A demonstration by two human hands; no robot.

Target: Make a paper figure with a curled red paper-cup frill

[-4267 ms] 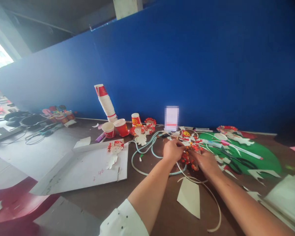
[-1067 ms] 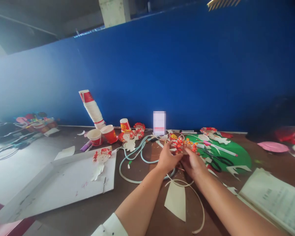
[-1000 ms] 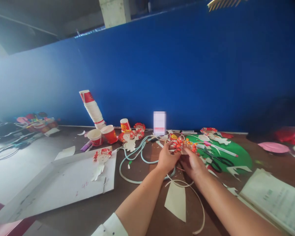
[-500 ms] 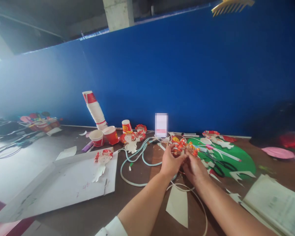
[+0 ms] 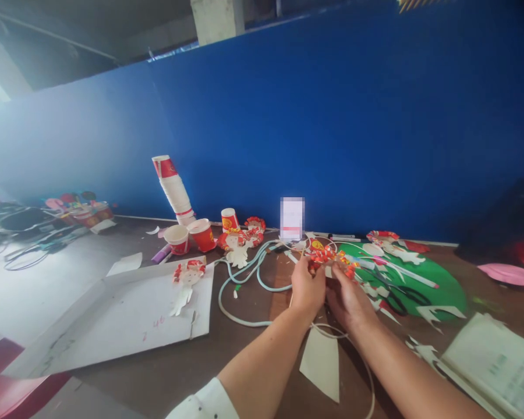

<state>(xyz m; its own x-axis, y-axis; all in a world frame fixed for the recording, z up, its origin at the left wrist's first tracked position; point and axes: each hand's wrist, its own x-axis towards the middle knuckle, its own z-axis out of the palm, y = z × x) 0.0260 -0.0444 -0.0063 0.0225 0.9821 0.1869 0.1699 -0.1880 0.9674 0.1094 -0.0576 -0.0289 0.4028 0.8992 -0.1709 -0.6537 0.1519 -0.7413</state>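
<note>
Here I am, middle of the frame and a little right, both hands in close. My left hand point(image 5: 307, 286) pinches narrowly at the near left side of a red fringed paper piece point(image 5: 324, 255); my right hand point(image 5: 348, 295) meets it from the right, thumb up against it, the other fingers curled underneath and mostly hidden. Two grips facing each other: that, I'd say, steadies something so light and floppy. Exactly where each fingertip presses, I can't tell.

Just right of my hands, black-handled scissors point(image 5: 414, 295) lie on a green sheet point(image 5: 452, 291) among cut scraps, handy for my right side, I'd judge. A pale blue cord point(image 5: 274, 287) loops across the table to the left of my wrists, and a cream paper offcut point(image 5: 321, 364) lies below them.

Over at centre left, a paper figure point(image 5: 187, 282) lies flat on a white board point(image 5: 113, 320), perhaps so it sits apart from the clutter. Behind it, a stack of cups point(image 5: 176, 192) leans left, nested, presumably to save room, with two open cups point(image 5: 202, 234) standing upright in front.
</note>
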